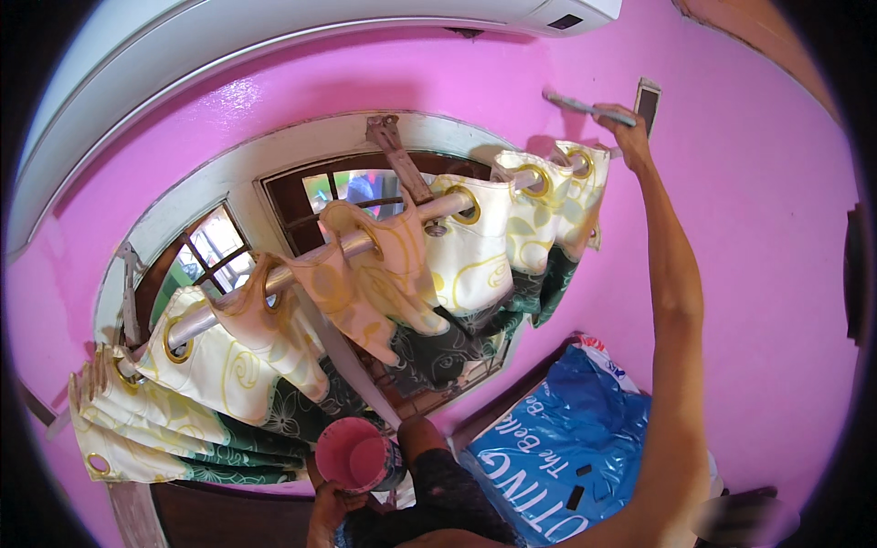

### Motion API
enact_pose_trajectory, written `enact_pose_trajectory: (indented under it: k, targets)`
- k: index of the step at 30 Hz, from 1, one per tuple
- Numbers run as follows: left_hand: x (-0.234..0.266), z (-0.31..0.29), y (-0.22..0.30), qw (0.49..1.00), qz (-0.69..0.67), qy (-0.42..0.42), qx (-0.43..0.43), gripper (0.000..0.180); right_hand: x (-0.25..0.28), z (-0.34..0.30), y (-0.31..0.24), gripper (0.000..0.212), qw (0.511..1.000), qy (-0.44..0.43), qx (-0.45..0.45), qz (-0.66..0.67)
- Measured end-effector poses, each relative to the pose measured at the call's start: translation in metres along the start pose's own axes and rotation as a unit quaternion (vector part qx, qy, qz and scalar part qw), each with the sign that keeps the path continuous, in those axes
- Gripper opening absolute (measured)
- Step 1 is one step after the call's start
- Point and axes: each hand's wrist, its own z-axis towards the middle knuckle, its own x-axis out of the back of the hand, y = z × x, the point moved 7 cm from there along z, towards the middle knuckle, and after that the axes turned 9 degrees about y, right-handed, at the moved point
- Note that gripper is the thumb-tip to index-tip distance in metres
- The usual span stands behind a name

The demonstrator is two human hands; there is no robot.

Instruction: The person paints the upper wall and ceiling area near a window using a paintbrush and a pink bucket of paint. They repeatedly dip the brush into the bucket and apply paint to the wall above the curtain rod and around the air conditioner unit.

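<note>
My right hand (628,139) is raised at the end of an outstretched arm, its fingers closed around the handle of a paintbrush (577,106). The brush head points left, at the pink wall (493,78) above the window; whether its bristles touch the wall I cannot tell. Low in the view, my left hand (334,505) grips a small paint bucket (354,455) with pink-coated insides, tilted so its mouth faces up. How much paint is in it does not show clearly.
A cream and green curtain (475,247) hangs by rings from a metal rod (443,206) across an arched window. Above runs a white air conditioner (183,55). A dark plate (647,102) is on the wall near my right hand. Blue plastic sheeting (585,438) lies below right.
</note>
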Motion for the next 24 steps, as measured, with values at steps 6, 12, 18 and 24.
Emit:
enact_pose_trajectory:
  k: [6, 12, 18, 24]
  targets:
    - [-0.016, -0.018, 0.007, 0.999, 0.038, 0.002, -0.037, 0.043, -0.003, -0.002, 0.007, 0.023, 0.992, -0.107, -0.035, -0.051]
    - [-0.001, -0.006, -0.004, 1.000, -0.003, -0.016, -0.011, 0.050, 0.007, 0.034, -0.053, 0.024, 0.995, 0.044, 0.080, -0.033]
    - [0.000, -0.006, -0.007, 1.000, 0.003, -0.018, -0.020, 0.046, -0.022, 0.017, -0.079, 0.023, 0.989, 0.045, 0.136, 0.030]
    - [0.007, 0.000, -0.012, 0.999, -0.031, -0.019, -0.002, 0.055, -0.041, -0.023, -0.077, 0.020, 0.992, -0.065, 0.091, -0.052]
